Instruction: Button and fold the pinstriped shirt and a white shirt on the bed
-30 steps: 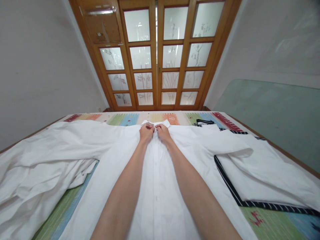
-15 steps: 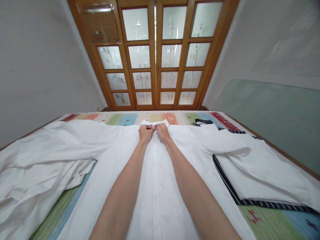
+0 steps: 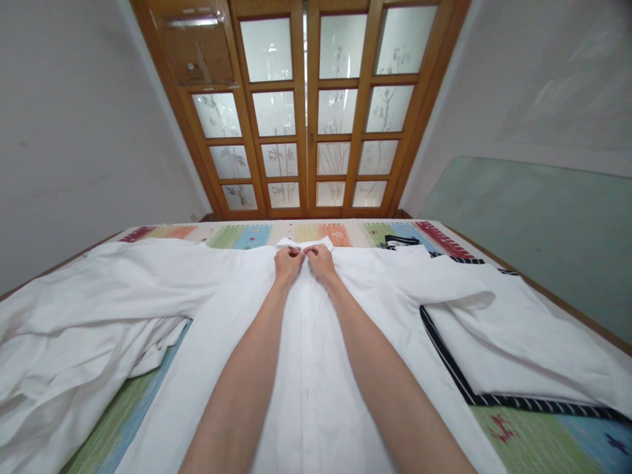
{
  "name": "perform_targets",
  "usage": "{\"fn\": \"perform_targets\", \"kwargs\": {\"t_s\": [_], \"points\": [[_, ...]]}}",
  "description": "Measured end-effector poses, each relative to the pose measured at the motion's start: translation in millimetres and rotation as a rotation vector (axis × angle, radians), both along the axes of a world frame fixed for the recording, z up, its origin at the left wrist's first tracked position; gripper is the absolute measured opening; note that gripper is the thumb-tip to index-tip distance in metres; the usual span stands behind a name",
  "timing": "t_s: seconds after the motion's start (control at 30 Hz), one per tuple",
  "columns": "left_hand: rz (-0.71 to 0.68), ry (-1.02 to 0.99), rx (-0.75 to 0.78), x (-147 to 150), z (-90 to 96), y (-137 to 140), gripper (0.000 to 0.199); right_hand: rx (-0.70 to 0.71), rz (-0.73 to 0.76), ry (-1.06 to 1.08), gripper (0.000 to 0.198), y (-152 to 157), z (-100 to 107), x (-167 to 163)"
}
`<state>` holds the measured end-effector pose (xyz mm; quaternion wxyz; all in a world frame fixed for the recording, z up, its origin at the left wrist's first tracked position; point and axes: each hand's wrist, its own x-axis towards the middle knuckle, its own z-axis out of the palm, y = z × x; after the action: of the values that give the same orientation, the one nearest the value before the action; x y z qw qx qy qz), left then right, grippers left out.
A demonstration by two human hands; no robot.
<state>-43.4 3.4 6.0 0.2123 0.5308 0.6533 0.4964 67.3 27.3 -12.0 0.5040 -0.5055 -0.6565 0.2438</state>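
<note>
A white shirt (image 3: 241,289) lies spread front side up, its collar (image 3: 323,241) at the far end and its button placket running down the middle. Just below the collar, my left hand (image 3: 289,264) pinches the shirt front with closed fingers. Beside it, my right hand (image 3: 320,261) pinches the same spot, fingertips nearly meeting the left ones. Whatever small part sits between the fingertips is hidden. Both forearms reach over the shirt's body.
More white cloth (image 3: 89,355) lies crumpled at the left. On the right is a white garment with black striped trim (image 3: 533,403). A colourful patterned cover (image 3: 513,431) lies underneath. Glass-paned wooden doors (image 3: 306,105) stand beyond, and a pale green panel (image 3: 533,237) leans at the right.
Both hands stay at the collar, with only a very slight shift of the fingers. The shirt lies as before.
</note>
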Motion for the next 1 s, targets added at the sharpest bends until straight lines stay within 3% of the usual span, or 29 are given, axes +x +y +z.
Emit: {"fn": "perform_targets", "kwargs": {"t_s": [0.43, 0.67, 0.83, 1.0], "points": [[-0.036, -0.115, 0.071, -0.2, -5.2, 3.1, 0.011, 0.06, -0.054, 0.016, 0.01, 0.3, -1.1, 0.5], [-0.129, -0.388, 0.189, -0.6, -18.5, 11.4, 0.041, 0.071, -0.053, 0.019, 0.007, -0.4, -1.8, -0.7], [-0.14, -0.386, 0.205, -2.2, -21.9, 13.8, 0.048, 0.079, -0.061, 0.012, 0.009, 2.7, -5.7, -1.4], [-0.145, -0.353, 0.199, -0.9, -19.5, 12.2, 0.042, 0.054, -0.089, -0.004, 0.013, 4.9, -8.1, -1.6]]}}
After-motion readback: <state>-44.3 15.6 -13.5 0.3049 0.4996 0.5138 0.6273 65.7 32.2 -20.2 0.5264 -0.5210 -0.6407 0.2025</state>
